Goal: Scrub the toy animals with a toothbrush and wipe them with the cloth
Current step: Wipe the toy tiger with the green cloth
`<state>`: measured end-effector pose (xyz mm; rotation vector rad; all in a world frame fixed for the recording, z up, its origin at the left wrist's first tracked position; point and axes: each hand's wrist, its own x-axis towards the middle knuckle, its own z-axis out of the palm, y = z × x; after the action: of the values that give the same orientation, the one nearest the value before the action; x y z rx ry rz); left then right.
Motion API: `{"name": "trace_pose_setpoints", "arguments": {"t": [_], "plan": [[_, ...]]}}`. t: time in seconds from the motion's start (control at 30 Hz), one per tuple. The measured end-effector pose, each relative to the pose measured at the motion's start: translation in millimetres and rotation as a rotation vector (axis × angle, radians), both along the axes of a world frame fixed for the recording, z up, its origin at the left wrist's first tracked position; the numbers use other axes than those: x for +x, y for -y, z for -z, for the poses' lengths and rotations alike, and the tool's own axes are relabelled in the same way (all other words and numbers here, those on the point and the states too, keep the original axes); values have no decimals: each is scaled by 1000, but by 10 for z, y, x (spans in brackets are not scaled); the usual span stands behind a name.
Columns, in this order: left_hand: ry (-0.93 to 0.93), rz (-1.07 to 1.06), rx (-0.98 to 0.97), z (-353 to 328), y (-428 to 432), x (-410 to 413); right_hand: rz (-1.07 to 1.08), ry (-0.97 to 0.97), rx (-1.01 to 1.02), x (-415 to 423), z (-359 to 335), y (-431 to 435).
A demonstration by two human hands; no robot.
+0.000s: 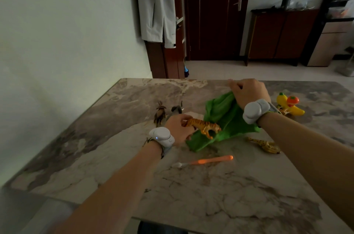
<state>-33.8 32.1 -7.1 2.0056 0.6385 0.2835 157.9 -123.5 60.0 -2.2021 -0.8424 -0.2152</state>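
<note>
My left hand (178, 128) holds an orange striped toy tiger (205, 126) by its rear end, just above the lower part of a green cloth (222, 124). My right hand (247, 93) grips the top of that cloth and lifts it off the marble table (210, 195). An orange toothbrush (206, 161) with a white head lies on the table in front of the cloth. A yellow spotted toy giraffe (265, 144) lies on its side to the right. A brown toy deer (160, 114) and a grey toy elephant (177, 110) stand behind my left hand.
A yellow banana-shaped toy with an orange fruit (290, 104) sits at the table's right, partly behind my right wrist. The table's left edge runs along a pale wall (67, 42). Beyond the far edge are floor, a dark door and a cabinet (277, 34).
</note>
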Motion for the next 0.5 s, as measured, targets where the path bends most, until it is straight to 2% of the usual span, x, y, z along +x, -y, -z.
{"name": "trace_pose_setpoints", "arguments": {"t": [0.1,0.23,0.3,0.4,0.5], "plan": [[-23,-23,64,20,-29,-27,80,-5,56,71,-25,74],[27,-146,-193,73,85,59,110,18,51,136,-26,125],[81,-225,-251,124,162,139,45,-22,-92,194,66,138],[153,-291,-193,206,192,222,-75,-78,-422,204,302,145],[121,-282,-77,224,227,269,-116,-44,-546,127,489,174]]}}
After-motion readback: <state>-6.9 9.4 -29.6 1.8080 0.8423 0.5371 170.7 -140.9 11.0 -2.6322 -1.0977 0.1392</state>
